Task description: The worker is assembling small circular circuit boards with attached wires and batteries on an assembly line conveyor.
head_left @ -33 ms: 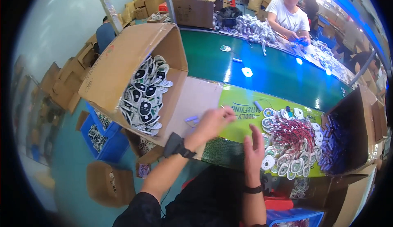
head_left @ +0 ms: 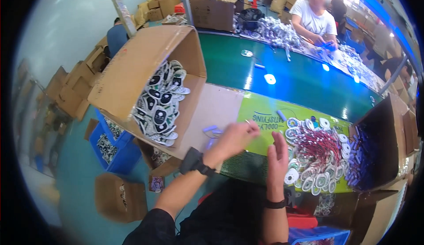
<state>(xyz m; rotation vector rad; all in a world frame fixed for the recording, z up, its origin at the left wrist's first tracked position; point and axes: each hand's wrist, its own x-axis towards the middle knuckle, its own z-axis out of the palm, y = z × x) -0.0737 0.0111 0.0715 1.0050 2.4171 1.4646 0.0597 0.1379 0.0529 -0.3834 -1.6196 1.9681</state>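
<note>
Head view: my left hand (head_left: 234, 137) pinches a thin small part (head_left: 248, 122) above the green sheet (head_left: 265, 112); my right hand (head_left: 277, 156) hangs spread, grip empty, beside the white discs (head_left: 316, 156).

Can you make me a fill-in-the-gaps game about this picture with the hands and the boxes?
1. The tipped cardboard box on the person's left is full of black and ____ parts.
2. The pile of white discs has ____ wires.
3. The left hand wears a black ____ on its wrist.
4. The conveyor belt is ____.

Missing words: white; red; watch; green
</note>
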